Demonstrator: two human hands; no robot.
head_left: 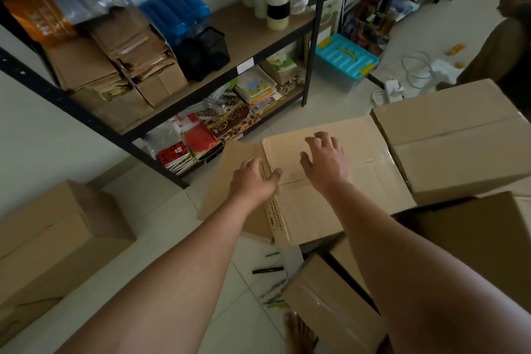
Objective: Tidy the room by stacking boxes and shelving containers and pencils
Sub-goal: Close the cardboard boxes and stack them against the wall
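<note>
A taped cardboard box [321, 210] sits in the middle of the floor. My left hand [254, 181] grips its left top edge, thumb on top. My right hand [326, 161] hovers over or rests on the box's top with fingers spread. A larger closed box [459, 135] stands right behind it. Another box [54, 241] lies at the left, and two more boxes [333, 304] sit near my right arm. Several pencils and pens [271, 282] lie scattered on the tiles below the middle box.
A black metal shelf [201, 89] at the back holds folded cartons, blue containers [175, 13], a black mesh holder [205, 52], tape rolls and paper goods. A turquoise lidded tub [346, 59] and white cables [413, 75] are on the floor. My bare foot [298, 335] is near the bottom.
</note>
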